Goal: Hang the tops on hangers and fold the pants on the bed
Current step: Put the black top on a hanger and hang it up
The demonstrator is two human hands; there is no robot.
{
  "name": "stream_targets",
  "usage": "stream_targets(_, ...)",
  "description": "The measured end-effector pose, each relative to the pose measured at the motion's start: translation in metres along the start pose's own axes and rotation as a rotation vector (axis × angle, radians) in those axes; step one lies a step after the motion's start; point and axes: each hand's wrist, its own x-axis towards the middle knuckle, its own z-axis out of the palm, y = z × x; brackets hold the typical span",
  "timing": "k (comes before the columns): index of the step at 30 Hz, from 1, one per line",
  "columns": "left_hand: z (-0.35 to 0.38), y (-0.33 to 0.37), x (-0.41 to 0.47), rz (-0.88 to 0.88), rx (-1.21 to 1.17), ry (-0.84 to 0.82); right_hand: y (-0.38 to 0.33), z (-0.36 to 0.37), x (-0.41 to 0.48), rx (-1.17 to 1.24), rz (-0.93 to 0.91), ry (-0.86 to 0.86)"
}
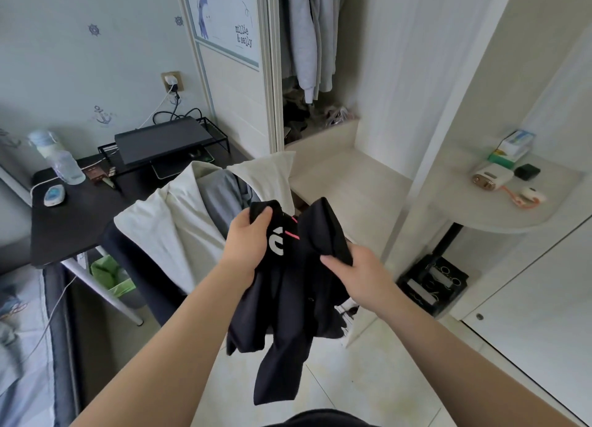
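Garment status: black garment [288, 298] held mid-air at chest height, in front of the chair [128, 266], not touching it. Can't tell top vs pants; it has a white logo and a pink tag near the upper edge. The rest hangs loose toward the floor [352, 378].

Left hand [248, 237]: fingers curled round the upper left edge of the fabric. Right hand [355, 273]: thumb on top, pinching a bunched fold at the right side.

Room to move:
- Bare tile strip runs btwn the chair and the wardrobe [378, 74] base, straight ahead and to the right.
- Chair back is just behind the garment, w/ a cream garment [166, 221] and a grey garment [221, 199] draped over it.
- Dark tabletop [70, 221] corner is left of the chair; its white leg angles down to the floor.
- Bed [19, 330] edge is at far left.
- Rounded shelf [499, 209] sticks out on the right, w/ its curved rim toward the person.

Containers:
- Wardrobe door is slid open. Grey and white clothes [307, 36] hang inside, w/ a jumbled pile below them, too dark to ID.
- Bin [109, 276] w/ green liner sits under the tabletop, contents not visible.
- Black crate [432, 285] sits on the floor under the shelf, contents unclear.
- Shelf carries stacked small boxes [512, 145] plus a few small gadgets.
- Tabletop carries a clear bottle [61, 161] and a black riser [160, 138].
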Motion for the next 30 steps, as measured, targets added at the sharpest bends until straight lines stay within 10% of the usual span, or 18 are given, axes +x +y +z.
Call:
stream_targets(4, -0.004, -0.017, -0.009, 0.152, 0.534, 0.041, -0.015, -0.004, 0.005, 0.152, 0.088, 0.090)
stream_targets(14, 0.006, -0.084, -0.048, 0.171, 0.565, -0.236, -0.039, -0.025, 0.016, 0.758, 0.238, 0.073)
stream_targets(30, -0.009, -0.004, -0.044, -0.132, -0.398, -0.125, 0.005, -0.035, 0.006, 0.431, 0.250, 0.277)
